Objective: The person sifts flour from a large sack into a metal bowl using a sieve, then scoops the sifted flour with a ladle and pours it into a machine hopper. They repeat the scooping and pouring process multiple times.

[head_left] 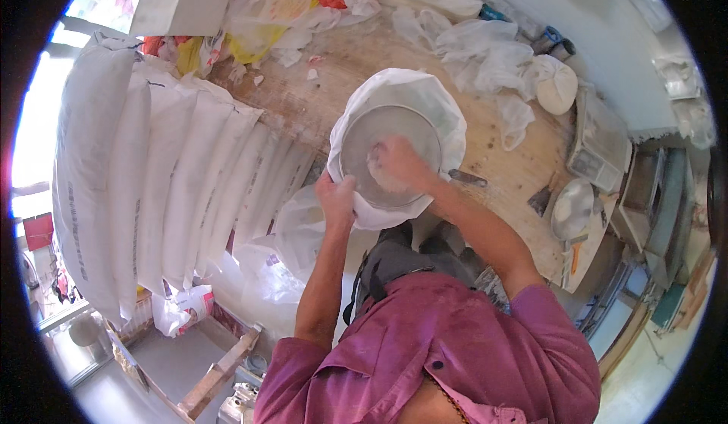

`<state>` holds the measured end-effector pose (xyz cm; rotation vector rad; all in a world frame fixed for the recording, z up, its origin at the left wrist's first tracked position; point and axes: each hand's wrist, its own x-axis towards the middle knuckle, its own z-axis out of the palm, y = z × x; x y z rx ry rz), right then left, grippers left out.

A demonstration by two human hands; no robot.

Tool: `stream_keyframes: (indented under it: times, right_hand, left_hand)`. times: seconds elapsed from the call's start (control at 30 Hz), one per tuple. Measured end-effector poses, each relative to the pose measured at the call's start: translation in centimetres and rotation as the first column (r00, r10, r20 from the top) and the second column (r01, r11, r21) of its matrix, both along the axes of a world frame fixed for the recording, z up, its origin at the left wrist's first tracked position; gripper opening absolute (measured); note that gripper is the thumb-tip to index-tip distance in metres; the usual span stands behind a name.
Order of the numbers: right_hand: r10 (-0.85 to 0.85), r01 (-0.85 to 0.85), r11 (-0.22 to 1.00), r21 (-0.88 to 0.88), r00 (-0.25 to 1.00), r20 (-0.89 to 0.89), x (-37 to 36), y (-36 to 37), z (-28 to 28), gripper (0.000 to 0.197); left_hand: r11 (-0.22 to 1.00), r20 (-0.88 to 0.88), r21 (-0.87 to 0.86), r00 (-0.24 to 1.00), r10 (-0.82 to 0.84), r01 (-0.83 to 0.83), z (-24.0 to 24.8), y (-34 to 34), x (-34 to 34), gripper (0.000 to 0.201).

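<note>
A round metal sieve [356,132] with a fine mesh sits inside a white bag-lined container [447,113] at the near edge of the wooden table. My left hand [336,196] grips the near-left side, its thumb at the sieve's rim and its fingers hidden beneath the white liner. Inside the sieve, my right hand [396,164] is on the mesh, on a small heap of white powder [385,180]. Its fingers are bent and blurred, so whether they hold any powder cannot be made out.
Tall white sacks [159,174] stand in a row at the left. On the wooden table [500,189], a scraper [468,177] lies beside the container, and a metal bowl [572,208] stands farther right. Clear plastic bags [485,52] and a tied white bundle [556,84] lie toward the back.
</note>
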<state>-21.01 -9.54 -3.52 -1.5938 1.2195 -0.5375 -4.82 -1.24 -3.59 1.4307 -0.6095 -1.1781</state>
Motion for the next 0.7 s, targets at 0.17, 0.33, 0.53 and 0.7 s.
stream_keyframes:
  times: [0.17,0.33,0.53,0.7]
  right_hand:
    - [-0.050,0.042,0.965,-0.258,0.998,-0.027,-2.7,-1.4,2.3,0.021]
    - [0.342,-0.372,0.920,-0.119,0.915,-0.216,-3.2,2.6,2.2,0.023]
    - [0.135,-0.177,0.950,-0.256,0.975,-0.176,-2.2,-1.6,0.1,0.021]
    - [0.370,-0.411,0.910,-0.049,0.860,-0.351,-3.7,-0.4,4.2,0.021]
  left_hand:
    - [0.999,0.068,0.035,0.998,0.013,-0.015,0.2,-0.1,0.2,0.043]
    - [0.999,-0.046,0.031,0.998,0.035,-0.034,1.2,-0.6,-0.2,0.043]
    - [0.999,0.015,0.038,1.000,-0.018,0.017,-0.4,-0.8,0.5,0.042]
    - [0.998,-0.076,0.050,0.996,0.041,-0.038,-0.3,-0.6,0.6,0.041]
